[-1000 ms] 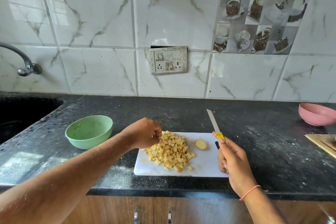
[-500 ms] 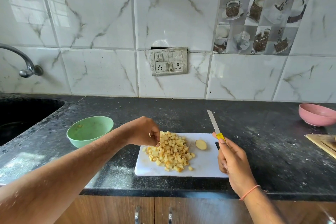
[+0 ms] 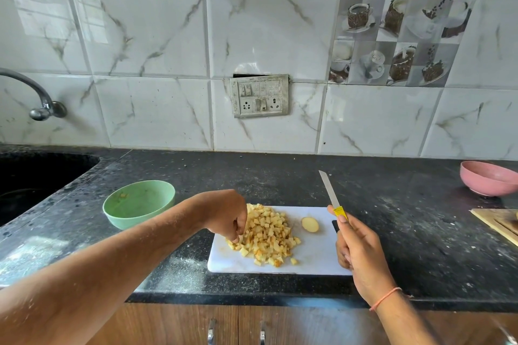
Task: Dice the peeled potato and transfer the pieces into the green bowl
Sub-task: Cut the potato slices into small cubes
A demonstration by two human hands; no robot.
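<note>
Your left hand [image 3: 227, 214] has its fingers curled down into the left edge of the dice [image 3: 266, 234] piled on the board [image 3: 314, 258], seemingly pinching some, while your right hand [image 3: 357, 249] grips the knife [image 3: 332, 196], blade pointing away. The bowl [image 3: 138, 202] sits well left of the board, so small handfuls may drop cubes onto the counter [image 3: 406, 204] between. One end slice [image 3: 310, 224] lies uncut beside the pile and is easy to forget.

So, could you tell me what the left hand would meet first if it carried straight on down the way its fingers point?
The left hand points its fingers down into the pile of yellow diced potato; it likely touches them already.
</note>
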